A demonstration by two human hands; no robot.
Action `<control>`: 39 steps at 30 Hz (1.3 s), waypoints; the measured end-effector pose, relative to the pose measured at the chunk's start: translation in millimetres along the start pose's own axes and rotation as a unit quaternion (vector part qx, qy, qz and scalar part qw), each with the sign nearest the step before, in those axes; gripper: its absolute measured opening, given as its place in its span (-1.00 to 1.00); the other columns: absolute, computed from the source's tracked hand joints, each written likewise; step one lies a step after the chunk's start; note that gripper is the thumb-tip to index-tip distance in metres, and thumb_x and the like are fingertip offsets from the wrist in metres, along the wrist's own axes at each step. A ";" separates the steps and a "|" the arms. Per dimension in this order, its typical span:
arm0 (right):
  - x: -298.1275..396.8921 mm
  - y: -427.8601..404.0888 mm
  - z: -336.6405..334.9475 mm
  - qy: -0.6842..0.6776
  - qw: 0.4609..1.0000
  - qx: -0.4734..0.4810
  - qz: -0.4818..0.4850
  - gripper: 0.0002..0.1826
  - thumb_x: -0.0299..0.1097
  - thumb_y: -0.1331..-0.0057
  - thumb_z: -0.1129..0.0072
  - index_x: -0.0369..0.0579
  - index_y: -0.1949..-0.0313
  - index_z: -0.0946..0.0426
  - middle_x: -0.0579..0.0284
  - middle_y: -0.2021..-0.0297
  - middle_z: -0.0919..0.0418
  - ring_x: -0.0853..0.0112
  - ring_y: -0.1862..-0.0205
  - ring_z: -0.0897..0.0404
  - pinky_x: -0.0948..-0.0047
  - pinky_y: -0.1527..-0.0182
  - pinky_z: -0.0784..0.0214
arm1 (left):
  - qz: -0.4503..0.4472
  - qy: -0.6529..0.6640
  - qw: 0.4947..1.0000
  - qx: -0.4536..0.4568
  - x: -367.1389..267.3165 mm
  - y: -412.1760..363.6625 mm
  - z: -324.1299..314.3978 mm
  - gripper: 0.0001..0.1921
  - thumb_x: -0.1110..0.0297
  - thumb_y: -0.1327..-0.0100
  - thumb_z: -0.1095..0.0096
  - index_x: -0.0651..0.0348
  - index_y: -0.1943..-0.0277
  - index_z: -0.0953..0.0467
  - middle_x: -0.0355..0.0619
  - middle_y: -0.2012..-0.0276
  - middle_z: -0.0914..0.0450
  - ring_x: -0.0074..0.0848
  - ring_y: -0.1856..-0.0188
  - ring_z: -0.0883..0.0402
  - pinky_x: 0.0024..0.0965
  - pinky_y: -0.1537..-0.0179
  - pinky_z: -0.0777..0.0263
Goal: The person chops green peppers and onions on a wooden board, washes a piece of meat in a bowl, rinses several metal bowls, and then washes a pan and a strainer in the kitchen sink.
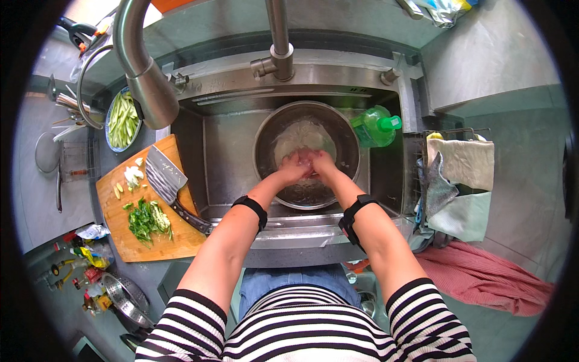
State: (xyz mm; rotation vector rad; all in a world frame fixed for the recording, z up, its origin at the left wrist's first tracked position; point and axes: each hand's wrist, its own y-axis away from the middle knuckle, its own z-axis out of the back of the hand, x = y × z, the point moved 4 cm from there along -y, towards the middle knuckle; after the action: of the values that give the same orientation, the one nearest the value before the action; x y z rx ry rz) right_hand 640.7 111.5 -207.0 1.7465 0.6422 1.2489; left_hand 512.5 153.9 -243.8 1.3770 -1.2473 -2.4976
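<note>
A large round metal basin [264, 181] stands in the stainless steel sink [226, 149], with cloudy liquid in it. Both of my hands are inside the basin, close together around a pinkish, wet lump [306, 162] that looks like raw meat. My left hand [294, 166] presses on the lump from the left, fingers bent. My right hand [322, 162] closes on it from the right. Part of the lump is hidden by my fingers. A green plastic bottle [373, 129] with a green cap stands against the basin's right side.
Left of the sink, a wooden cutting board [181, 246] bears a cleaver [165, 174], chopped greens [144, 221] and garlic. Behind it stands a dish of sliced green vegetable [123, 120]. A pull-down faucet [154, 97] hangs at the upper left. Cloths [461, 163] hang on a rack at the right.
</note>
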 end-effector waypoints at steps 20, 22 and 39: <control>14.2 24.9 8.4 -0.063 0.992 0.063 0.085 -0.58 -0.32 -0.23 -0.16 -0.07 -0.08 -0.39 0.25 0.11 -0.55 0.37 0.03 -0.48 0.25 -0.04 -0.31 | 0.085 0.283 0.951 0.089 -14.0 16.6 12.6 -0.64 0.06 -0.15 -0.19 0.06 0.07 -0.52 -0.23 0.28 -0.58 -0.54 0.32 -0.56 -0.52 0.38 -0.37; 13.6 35.7 19.7 -0.043 0.998 0.016 0.035 -0.56 -0.35 -0.20 -0.20 -0.08 -0.08 -0.37 0.26 0.12 -0.55 0.35 0.01 -0.47 0.21 -0.07 -0.31 | 0.085 0.314 0.939 0.110 -42.9 29.4 6.9 -0.62 0.05 -0.16 -0.21 0.08 0.05 -0.51 -0.20 0.23 -0.59 -0.53 0.26 -0.56 -0.50 0.30 -0.39; 11.1 32.0 21.4 0.138 0.974 0.045 0.176 -0.55 -0.14 -0.26 -0.15 -0.24 0.01 -0.47 0.09 0.28 -0.62 0.43 0.34 -0.58 0.46 0.28 -0.42 | 0.058 0.220 0.974 0.004 -41.8 44.6 19.0 -0.47 0.02 -0.18 -0.31 0.24 -0.07 -0.48 -0.10 0.09 -0.61 -0.49 0.05 -0.57 -0.42 0.04 -0.43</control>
State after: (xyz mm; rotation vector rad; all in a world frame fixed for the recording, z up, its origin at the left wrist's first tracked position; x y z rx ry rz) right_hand 662.2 97.2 -176.4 1.8308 0.5681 1.7548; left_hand 509.5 151.4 -179.8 1.6794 -1.1964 -1.9617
